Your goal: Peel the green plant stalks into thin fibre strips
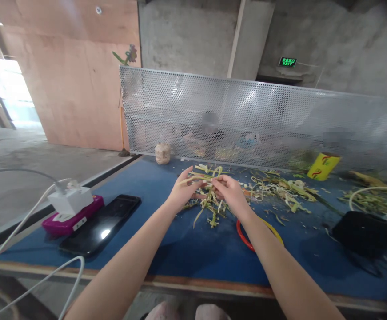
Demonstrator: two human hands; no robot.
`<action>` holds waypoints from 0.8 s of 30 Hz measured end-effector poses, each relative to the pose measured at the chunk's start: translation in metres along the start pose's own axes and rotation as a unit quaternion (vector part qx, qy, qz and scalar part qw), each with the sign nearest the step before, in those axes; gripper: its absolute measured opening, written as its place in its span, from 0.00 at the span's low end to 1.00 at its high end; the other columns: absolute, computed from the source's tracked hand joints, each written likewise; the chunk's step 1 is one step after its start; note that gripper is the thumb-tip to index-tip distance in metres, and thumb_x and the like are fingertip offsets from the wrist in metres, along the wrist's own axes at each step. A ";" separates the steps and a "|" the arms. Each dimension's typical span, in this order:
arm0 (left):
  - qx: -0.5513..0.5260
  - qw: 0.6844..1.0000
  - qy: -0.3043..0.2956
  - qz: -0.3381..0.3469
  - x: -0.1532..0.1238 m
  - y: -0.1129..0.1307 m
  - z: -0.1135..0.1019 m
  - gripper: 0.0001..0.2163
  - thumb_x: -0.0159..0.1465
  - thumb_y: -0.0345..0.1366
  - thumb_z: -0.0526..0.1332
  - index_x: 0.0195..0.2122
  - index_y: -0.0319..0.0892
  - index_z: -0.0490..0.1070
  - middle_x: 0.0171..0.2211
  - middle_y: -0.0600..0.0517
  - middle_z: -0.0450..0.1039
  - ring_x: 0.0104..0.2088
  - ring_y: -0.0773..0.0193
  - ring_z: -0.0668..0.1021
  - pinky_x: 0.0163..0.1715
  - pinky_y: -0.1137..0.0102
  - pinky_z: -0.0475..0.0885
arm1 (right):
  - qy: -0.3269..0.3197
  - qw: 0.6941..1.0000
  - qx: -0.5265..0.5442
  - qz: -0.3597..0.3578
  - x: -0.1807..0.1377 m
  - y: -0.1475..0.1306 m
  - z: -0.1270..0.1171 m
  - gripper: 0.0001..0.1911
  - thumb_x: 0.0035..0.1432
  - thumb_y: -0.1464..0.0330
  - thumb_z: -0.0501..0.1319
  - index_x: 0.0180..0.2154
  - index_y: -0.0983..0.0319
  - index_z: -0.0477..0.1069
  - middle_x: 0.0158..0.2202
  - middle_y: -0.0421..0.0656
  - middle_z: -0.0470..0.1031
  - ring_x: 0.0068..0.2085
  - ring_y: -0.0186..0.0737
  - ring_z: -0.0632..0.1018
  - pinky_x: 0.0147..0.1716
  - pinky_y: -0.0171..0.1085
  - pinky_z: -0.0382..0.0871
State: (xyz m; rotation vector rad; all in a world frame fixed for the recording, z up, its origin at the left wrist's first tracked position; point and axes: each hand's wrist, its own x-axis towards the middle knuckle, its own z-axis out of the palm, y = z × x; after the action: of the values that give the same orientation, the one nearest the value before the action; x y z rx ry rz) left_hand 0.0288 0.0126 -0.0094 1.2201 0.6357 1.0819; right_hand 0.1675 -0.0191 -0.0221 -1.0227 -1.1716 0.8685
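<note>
Pale yellow-green plant strips stretch between my two hands above the blue tabletop. My left hand has its thumb raised, with a strip running across between thumb and fingers. Thumb and fingertips of my right hand pinch the strips' other side; the exact grip is partly hidden. Below both hands lies a loose heap of frayed green strips. A red and yellow ring rests on the table, partly covered by my right forearm.
At left are a black phone, a magenta box, a white charger and cables. Plant scraps, a yellow roll and a black object are to the right. A perforated metal screen borders the back, near a pale lump.
</note>
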 end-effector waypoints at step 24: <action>0.185 0.972 -0.072 0.123 0.007 -0.013 -0.007 0.27 0.52 0.32 0.61 0.53 0.42 0.56 0.43 0.45 0.71 0.47 0.59 0.71 0.47 0.62 0.64 | -0.016 0.999 -0.028 -0.025 0.001 0.001 -0.003 0.15 0.48 0.56 0.57 0.30 0.61 0.68 0.12 0.34 0.58 0.15 0.29 0.57 0.16 0.32 0.47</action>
State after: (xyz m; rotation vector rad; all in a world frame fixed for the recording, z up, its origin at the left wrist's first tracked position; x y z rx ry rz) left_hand 0.0299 0.0223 -0.0222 1.7212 0.6013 1.0941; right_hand 0.1707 -0.0182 -0.0234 -1.0237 -1.2493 0.8193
